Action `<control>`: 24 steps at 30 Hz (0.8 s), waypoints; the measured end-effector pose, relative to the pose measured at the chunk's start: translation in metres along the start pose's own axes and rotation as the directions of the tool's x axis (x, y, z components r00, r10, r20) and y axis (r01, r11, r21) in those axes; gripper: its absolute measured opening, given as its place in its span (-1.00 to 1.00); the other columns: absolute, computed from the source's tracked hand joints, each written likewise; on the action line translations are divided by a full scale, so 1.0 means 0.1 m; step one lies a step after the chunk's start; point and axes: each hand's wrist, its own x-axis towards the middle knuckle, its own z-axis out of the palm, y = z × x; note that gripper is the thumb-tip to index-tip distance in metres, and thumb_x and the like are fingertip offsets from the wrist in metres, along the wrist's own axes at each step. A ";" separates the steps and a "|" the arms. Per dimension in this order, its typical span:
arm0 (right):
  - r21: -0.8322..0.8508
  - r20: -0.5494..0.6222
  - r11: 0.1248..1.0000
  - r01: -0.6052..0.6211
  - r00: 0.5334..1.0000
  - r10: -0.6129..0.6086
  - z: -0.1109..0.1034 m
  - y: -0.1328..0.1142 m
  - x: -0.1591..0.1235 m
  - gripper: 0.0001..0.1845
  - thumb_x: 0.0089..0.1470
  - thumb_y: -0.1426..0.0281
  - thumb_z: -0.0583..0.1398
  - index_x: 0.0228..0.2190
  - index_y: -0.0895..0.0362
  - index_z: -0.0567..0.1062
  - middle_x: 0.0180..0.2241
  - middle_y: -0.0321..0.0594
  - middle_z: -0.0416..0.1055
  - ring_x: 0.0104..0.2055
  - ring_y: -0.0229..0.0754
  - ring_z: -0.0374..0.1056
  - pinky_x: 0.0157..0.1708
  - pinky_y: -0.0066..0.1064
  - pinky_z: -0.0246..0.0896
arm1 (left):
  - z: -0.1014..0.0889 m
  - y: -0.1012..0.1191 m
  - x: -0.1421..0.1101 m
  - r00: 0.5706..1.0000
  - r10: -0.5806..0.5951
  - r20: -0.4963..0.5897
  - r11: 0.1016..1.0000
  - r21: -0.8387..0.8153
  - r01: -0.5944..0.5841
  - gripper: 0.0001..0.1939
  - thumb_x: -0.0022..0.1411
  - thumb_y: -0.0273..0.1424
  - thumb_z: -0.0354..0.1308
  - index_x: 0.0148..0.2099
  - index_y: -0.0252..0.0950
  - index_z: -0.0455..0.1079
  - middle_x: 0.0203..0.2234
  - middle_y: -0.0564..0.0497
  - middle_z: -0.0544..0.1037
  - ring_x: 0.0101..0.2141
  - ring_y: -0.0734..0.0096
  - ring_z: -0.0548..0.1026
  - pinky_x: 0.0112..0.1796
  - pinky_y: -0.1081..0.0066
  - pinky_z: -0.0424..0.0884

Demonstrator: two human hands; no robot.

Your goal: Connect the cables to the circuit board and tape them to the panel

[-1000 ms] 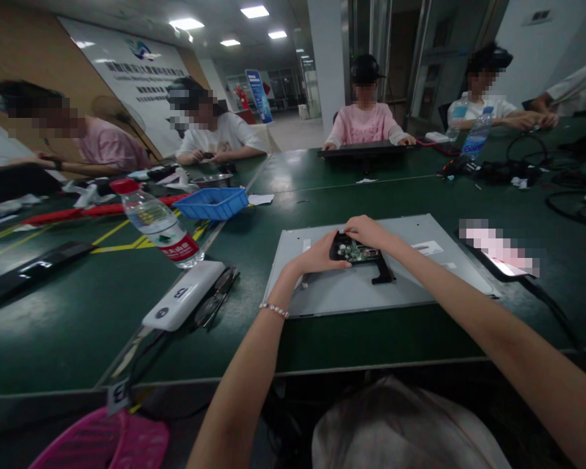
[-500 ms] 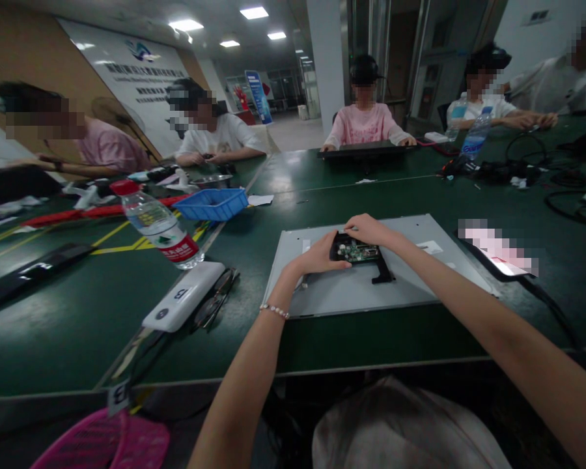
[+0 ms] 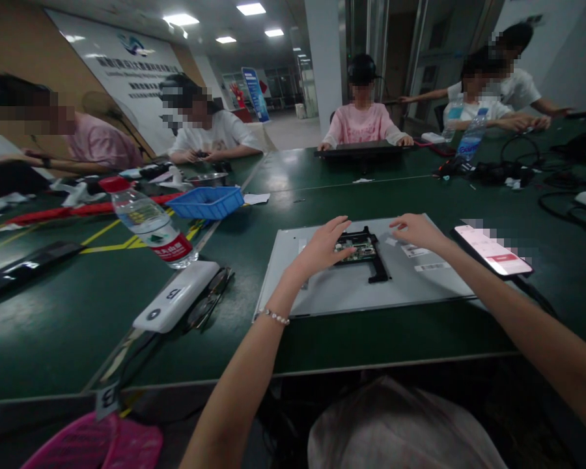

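Note:
A flat grey metal panel (image 3: 332,293) lies on the green table in front of me. On it rests a black plastic frame (image 3: 378,268) around a green circuit board (image 3: 360,249). My left hand (image 3: 322,247) is over the left side of the board, fingers apart; it hides that edge, and I cannot tell whether it touches. Off to the right of the frame, above the panel, my right hand (image 3: 417,231) is raised with its fingers loosely apart and nothing in them. White labels (image 3: 432,266) on the panel show below the right hand.
Right of the panel lies a lit phone (image 3: 498,254) with a cable. To the left are a water bottle (image 3: 161,234), a white power bank (image 3: 176,299), glasses (image 3: 209,299) and a blue tray (image 3: 208,203). Several people sit around the table; one stands at the far right.
My right hand has left the black frame and moved right. The left hand's fingers have lifted and spread. At the far right, a person has come into fuller view.

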 end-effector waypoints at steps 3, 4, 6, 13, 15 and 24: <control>0.023 0.055 1.000 0.015 0.998 -0.016 0.04 0.04 -0.05 -0.65 0.01 0.28 0.19 -0.19 0.19 0.57 -0.22 -0.04 0.53 -0.23 -0.05 0.45 -0.26 -0.30 0.32 | 0.06 0.11 0.04 1.000 0.029 0.008 0.999 0.036 -0.029 -0.47 0.32 -0.20 -0.04 0.28 -0.23 0.04 0.26 -0.10 0.10 0.26 0.18 0.03 0.21 0.13 -0.01; 0.027 0.068 0.999 0.020 0.997 -0.022 0.06 0.04 -0.06 -0.66 -0.01 0.28 0.20 -0.20 0.18 0.57 -0.24 -0.06 0.54 -0.25 -0.06 0.46 -0.27 -0.31 0.32 | 0.08 0.15 0.04 0.999 0.036 0.022 0.999 0.039 -0.037 -0.48 0.32 -0.21 -0.04 0.27 -0.22 0.07 0.25 -0.09 0.13 0.24 0.17 0.06 0.21 0.12 0.00; 0.020 0.072 1.000 0.016 0.997 -0.017 0.08 0.05 -0.06 -0.68 -0.05 0.29 0.22 -0.24 0.18 0.58 -0.27 -0.07 0.55 -0.28 -0.07 0.46 -0.29 -0.31 0.32 | 0.11 0.21 0.06 0.997 0.059 0.057 0.998 0.035 -0.061 -0.51 0.32 -0.24 -0.05 0.25 -0.22 0.10 0.23 -0.08 0.17 0.22 0.18 0.10 0.21 0.13 0.01; 0.097 0.065 0.995 -0.008 0.998 0.002 0.10 0.04 -0.11 -0.83 -0.07 0.34 0.20 -0.42 0.13 0.58 -0.36 -0.14 0.55 -0.31 -0.10 0.47 -0.30 -0.34 0.33 | 0.21 0.33 0.06 0.983 0.117 0.141 0.990 0.057 -0.126 -0.54 0.31 -0.29 -0.04 0.23 -0.25 0.15 0.19 -0.07 0.24 0.20 0.21 0.15 0.20 0.16 0.05; 0.129 0.064 0.992 -0.018 0.998 0.010 0.09 0.01 -0.12 -0.86 -0.08 0.40 0.20 -0.43 0.13 0.57 -0.39 -0.15 0.55 -0.32 -0.11 0.46 -0.30 -0.35 0.33 | 0.23 0.34 0.06 0.980 0.124 0.155 0.989 0.062 -0.135 -0.54 0.31 -0.29 -0.04 0.23 -0.26 0.15 0.18 -0.08 0.25 0.19 0.22 0.17 0.19 0.18 0.06; 0.104 -0.016 0.994 -0.042 0.999 0.043 0.09 0.03 -0.14 -0.66 -0.06 0.36 0.21 -0.19 0.15 0.53 -0.18 -0.07 0.52 -0.29 -0.10 0.47 -0.24 -0.29 0.34 | 0.26 0.34 0.04 0.978 0.110 0.179 0.990 0.067 -0.124 -0.54 0.31 -0.31 -0.05 0.23 -0.24 0.14 0.17 -0.07 0.26 0.16 0.22 0.22 0.15 0.18 0.15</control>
